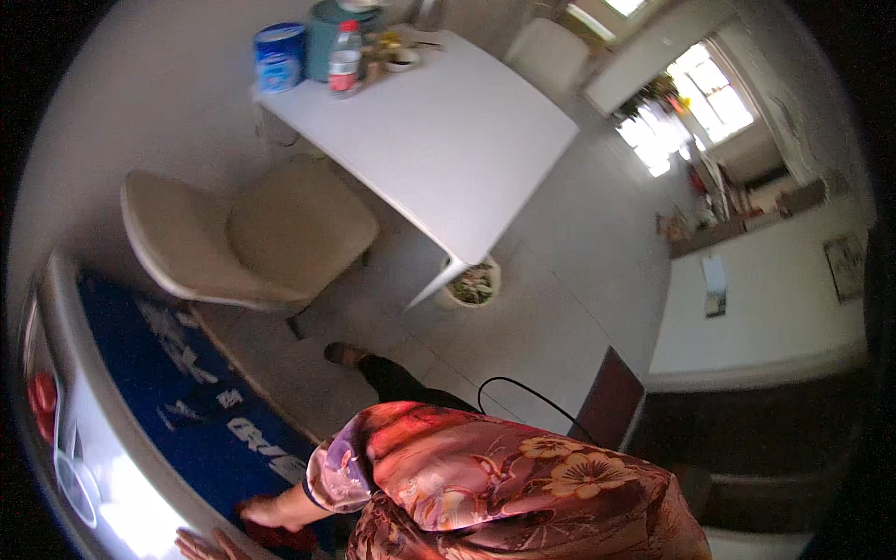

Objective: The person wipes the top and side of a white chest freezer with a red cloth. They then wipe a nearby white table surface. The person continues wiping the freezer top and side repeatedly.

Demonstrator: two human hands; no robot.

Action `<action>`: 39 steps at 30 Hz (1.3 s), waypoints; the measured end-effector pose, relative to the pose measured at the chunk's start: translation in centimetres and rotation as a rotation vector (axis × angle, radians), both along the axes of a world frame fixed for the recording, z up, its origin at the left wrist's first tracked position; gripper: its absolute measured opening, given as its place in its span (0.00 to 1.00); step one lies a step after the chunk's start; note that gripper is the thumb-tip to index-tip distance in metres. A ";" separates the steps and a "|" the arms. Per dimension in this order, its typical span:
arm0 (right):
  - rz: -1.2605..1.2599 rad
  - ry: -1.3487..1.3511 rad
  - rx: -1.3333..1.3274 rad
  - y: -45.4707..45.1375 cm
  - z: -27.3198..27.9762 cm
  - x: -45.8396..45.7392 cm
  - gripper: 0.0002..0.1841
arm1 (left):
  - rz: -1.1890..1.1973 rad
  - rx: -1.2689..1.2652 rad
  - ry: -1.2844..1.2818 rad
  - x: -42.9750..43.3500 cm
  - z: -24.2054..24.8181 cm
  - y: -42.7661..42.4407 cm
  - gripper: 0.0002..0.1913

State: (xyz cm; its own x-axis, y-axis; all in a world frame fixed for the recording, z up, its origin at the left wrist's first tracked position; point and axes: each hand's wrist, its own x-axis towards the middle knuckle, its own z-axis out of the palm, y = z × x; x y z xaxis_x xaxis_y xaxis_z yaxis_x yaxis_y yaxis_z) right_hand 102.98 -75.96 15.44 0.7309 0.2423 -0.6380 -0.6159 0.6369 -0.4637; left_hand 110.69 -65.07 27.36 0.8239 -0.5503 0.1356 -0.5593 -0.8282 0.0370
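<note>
At the bottom left, my right hand [273, 511] reaches out of a floral sleeve, low against the blue front [175, 392] of what looks like a chest freezer. Dark red material [287, 537] lies around and below that hand; whether the fingers grip it is unclear. My left hand [210, 546] is partly cut off by the picture's lower edge, its spread fingers at the freezer's pale rim [150, 458], with nothing seen in them. Bright glare covers part of the freezer's top. Red objects [43, 406] show at its far left.
A beige chair [294, 224] stands between the freezer and a white table [448, 133]. On the table are a blue can [280, 59], a red-capped bottle [345, 59] and a teal container [318, 38]. A potted plant [472, 283] and a black cable [532, 388] are nearby.
</note>
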 end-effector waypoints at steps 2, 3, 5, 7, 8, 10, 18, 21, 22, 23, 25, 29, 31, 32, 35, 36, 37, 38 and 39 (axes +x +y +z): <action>0.036 0.000 0.278 0.7 -1.4 -0.1 0.36 | -0.011 0.015 -0.009 -0.5 0.6 -0.5 0.47; 0.059 -0.022 0.346 0.3 -0.8 -0.1 0.36 | 0.003 0.030 -0.001 -0.5 1.1 -0.7 0.47; 0.057 -0.045 0.321 -0.9 -0.2 -0.5 0.36 | -0.030 0.054 -0.033 0.4 0.0 0.0 0.47; 0.054 -0.067 0.284 -2.0 0.7 -0.4 0.36 | -0.037 0.091 -0.063 0.9 -0.1 0.1 0.47; 0.049 -0.076 0.266 -2.5 1.1 -0.3 0.36 | -0.033 0.096 -0.060 1.1 -0.1 0.0 0.47; 0.044 -0.086 0.233 -3.3 1.6 -0.1 0.36 | -0.014 0.106 -0.047 0.8 0.1 -0.2 0.47; -0.022 -0.124 0.124 -7.8 3.8 2.3 0.36 | -0.027 0.096 -0.064 0.4 0.5 -0.5 0.45; -0.063 -0.135 0.091 -10.4 3.9 3.7 0.36 | -0.021 0.127 -0.085 -0.8 1.3 -0.9 0.42; -0.073 -0.139 0.080 -11.4 3.9 4.2 0.36 | -0.009 0.135 -0.094 -1.2 1.7 -1.2 0.41; -0.085 -0.143 0.075 -12.3 4.0 4.7 0.36 | -0.015 0.129 -0.107 -1.4 2.0 -1.4 0.41; -0.113 -0.149 0.056 -14.3 4.1 5.3 0.36 | -0.071 0.121 -0.114 -1.4 2.0 -1.6 0.41; -0.137 -0.150 0.051 -17.4 4.2 7.2 0.36 | -0.182 0.103 -0.122 -1.2 1.9 -1.3 0.41; -0.141 -0.146 0.053 -18.6 4.4 7.8 0.36 | -0.223 0.093 -0.131 -1.2 1.7 -1.1 0.41; -0.143 -0.144 0.049 -19.1 4.5 8.2 0.36 | -0.250 0.095 -0.141 -1.0 1.9 -0.9 0.41; -0.142 -0.133 0.047 -20.2 4.6 9.2 0.36 | -0.318 0.098 -0.157 -1.0 1.8 -0.5 0.42; -0.144 -0.127 0.047 -20.6 4.5 9.3 0.36 | -0.346 0.094 -0.169 -1.1 1.9 -0.6 0.42; -0.145 -0.122 0.049 -20.9 4.5 9.5 0.36 | -0.386 0.103 -0.180 -1.0 2.2 -0.8 0.42; -0.144 -0.118 0.048 -21.2 4.4 9.7 0.36 | -0.435 0.109 -0.205 -0.9 2.6 -1.1 0.42; -0.144 -0.115 0.048 -21.5 4.2 10.0 0.36 | -0.497 0.128 -0.249 -1.3 3.4 -1.9 0.42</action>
State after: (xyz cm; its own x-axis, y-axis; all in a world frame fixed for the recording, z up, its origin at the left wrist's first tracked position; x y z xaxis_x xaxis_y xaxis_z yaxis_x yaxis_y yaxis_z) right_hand 112.97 -97.41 19.67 0.8276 0.1581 -0.5386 -0.4615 0.7377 -0.4927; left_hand 109.43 -67.01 30.78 0.4133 -0.8885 0.1994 -0.8619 -0.4523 -0.2292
